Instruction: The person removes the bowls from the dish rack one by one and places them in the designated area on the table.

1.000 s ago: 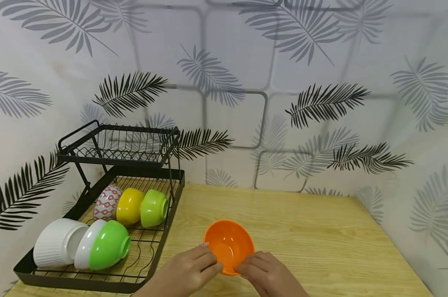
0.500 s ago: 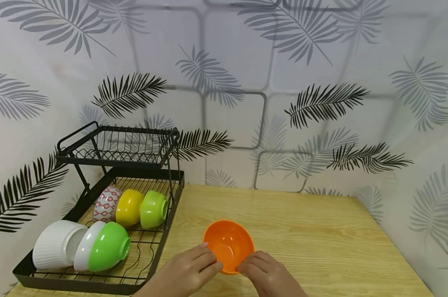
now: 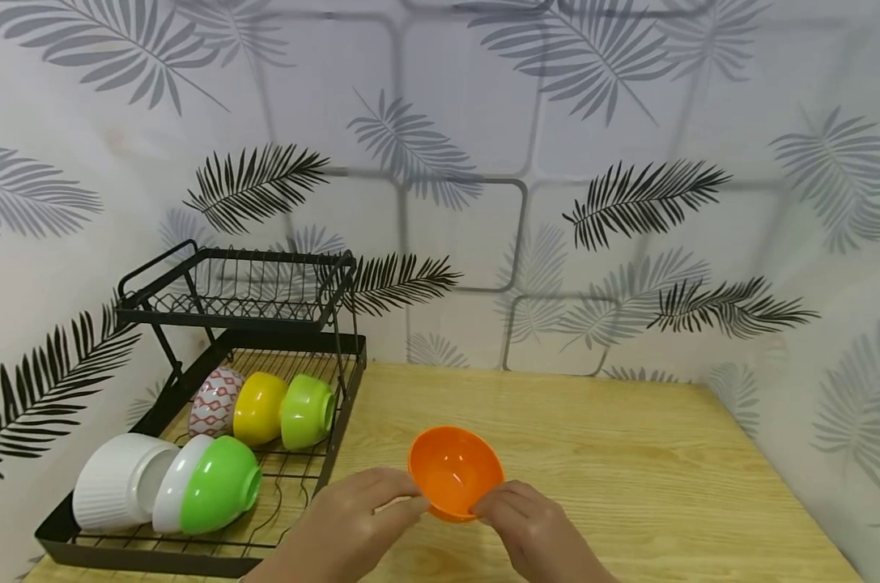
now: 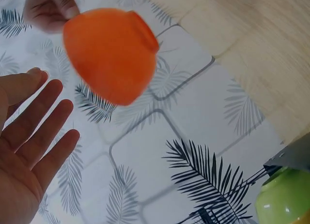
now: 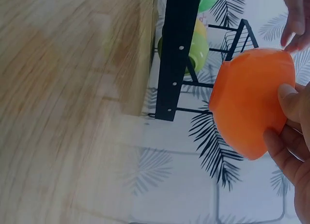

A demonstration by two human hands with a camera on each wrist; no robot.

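Note:
An orange bowl (image 3: 457, 474) is held up off the table, its inside facing the head camera. My right hand (image 3: 530, 526) pinches its rim at the near right, thumb on the outer wall in the right wrist view, where the bowl (image 5: 254, 100) shows its foot. My left hand (image 3: 359, 518) is at the bowl's near left side. In the left wrist view, the left hand (image 4: 34, 137) has its fingers straight and spread, with a gap between them and the bowl (image 4: 111, 54).
On the left stands a black two-tier dish rack (image 3: 348, 380). Its lower tier holds a patterned bowl (image 3: 214, 405), a yellow bowl (image 3: 259, 409), a lime bowl (image 3: 304, 413), white bowls (image 3: 108, 482) and a bright green bowl (image 3: 217, 486). Wood-grain table (image 3: 629, 461) extends right; patterned wall (image 3: 461, 235) behind.
The orange bowl has risen slightly and shifted a little right, with the right hand on its rim. My left hand has loosened from the bowl's left edge.

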